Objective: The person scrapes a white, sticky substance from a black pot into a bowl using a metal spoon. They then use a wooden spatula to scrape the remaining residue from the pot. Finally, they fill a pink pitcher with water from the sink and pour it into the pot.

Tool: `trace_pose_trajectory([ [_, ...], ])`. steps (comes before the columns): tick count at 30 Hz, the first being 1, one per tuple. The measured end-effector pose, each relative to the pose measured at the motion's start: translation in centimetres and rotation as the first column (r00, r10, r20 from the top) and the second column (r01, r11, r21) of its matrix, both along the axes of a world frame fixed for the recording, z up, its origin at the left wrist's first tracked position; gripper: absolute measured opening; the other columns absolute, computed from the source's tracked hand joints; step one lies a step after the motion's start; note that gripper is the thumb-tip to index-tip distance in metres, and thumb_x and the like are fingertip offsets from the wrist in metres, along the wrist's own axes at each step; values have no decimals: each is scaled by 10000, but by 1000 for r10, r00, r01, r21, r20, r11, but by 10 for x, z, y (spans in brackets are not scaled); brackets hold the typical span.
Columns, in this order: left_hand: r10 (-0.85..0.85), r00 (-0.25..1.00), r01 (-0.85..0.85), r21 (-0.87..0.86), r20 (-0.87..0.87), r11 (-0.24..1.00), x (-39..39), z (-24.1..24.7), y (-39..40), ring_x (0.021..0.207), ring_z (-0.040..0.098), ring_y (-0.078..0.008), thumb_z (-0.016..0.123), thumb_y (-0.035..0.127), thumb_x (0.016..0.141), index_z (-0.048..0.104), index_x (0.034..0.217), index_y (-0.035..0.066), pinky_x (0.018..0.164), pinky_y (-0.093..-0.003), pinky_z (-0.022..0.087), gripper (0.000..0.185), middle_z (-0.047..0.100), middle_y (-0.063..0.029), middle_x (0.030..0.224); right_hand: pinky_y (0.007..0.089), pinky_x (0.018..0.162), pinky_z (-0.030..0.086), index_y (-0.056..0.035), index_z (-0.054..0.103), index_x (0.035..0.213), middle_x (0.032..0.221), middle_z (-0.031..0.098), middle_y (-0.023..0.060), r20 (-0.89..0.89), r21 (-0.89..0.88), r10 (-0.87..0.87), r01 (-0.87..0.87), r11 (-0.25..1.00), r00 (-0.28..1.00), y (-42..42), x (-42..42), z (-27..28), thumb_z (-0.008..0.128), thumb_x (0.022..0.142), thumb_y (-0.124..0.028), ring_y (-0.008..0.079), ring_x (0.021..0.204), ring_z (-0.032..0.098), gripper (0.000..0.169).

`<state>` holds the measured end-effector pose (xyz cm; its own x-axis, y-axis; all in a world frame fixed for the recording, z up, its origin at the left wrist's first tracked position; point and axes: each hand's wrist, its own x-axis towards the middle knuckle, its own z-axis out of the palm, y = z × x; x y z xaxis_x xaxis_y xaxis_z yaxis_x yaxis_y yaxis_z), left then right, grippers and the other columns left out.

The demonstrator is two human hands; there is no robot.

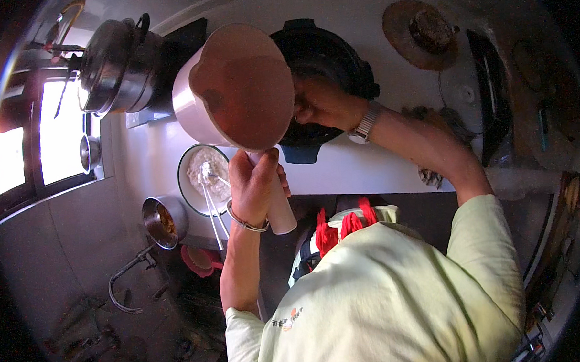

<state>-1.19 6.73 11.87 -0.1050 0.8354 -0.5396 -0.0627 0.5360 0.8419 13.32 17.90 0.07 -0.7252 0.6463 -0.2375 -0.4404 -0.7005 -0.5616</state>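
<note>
My left hand (256, 182) grips the handle of a pinkish-white saucepan (189, 103), raised high over the counter and tilted, with its spout side facing left. Just right of the pan's rim is my right hand (320, 102), with a metal-banded watch on the wrist; its fingertips are partly hidden by the pan and in shadow, so I cannot tell whether they hold anything. Beneath that hand stands a round black pot (332, 48) with side handles. To the left of my left hand, a white bowl with a dark rim (181, 181) holds a pale, doughy mass and white chopsticks (213, 218).
A large steel pot (115, 67) stands at the upper left by the window. Near the faucet (112, 286) are a small steel pot (180, 220) with food and a pink strainer (201, 270). A round woven item (395, 35) lies at the upper right.
</note>
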Motion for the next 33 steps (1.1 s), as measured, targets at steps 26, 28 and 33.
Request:
trace_pose_trajectory([
  [26, -134, 471, 451, 108, -872, 886, -10, -29, -24, 729, 568, -405, 582, 110, 705, 432, 919, -13, 611, -441, 468, 289, 557, -238, 764, 224, 493, 350, -85, 500, 841, 692, 458, 9, 326, 621, -95, -137, 772, 941, -6, 16, -24, 547, 831, -305, 102, 550, 423, 225],
  [28, -219, 427, 495, 25, -878, 868, -26, -28, -24, 722, 568, -400, 579, 121, 706, 397, 943, -26, 608, -452, 477, 333, 547, -238, 771, 248, 539, 382, -70, 496, 911, 750, 487, 33, 516, 810, -275, -358, 464, 811, -8, 12, -31, 544, 828, -292, 129, 610, 462, 241],
  [33, -212, 820, 408, 285, -532, 867, -83, -14, -63, 563, 577, -289, 572, 126, 727, 456, 879, -18, 494, -383, 484, 240, 531, -179, 644, 306, 653, 464, -33, 488, 1086, 897, 559, 93, 536, 705, -578, -703, -96, 616, -32, -5, -44, 538, 819, -258, 196, 760, 559, 352],
])
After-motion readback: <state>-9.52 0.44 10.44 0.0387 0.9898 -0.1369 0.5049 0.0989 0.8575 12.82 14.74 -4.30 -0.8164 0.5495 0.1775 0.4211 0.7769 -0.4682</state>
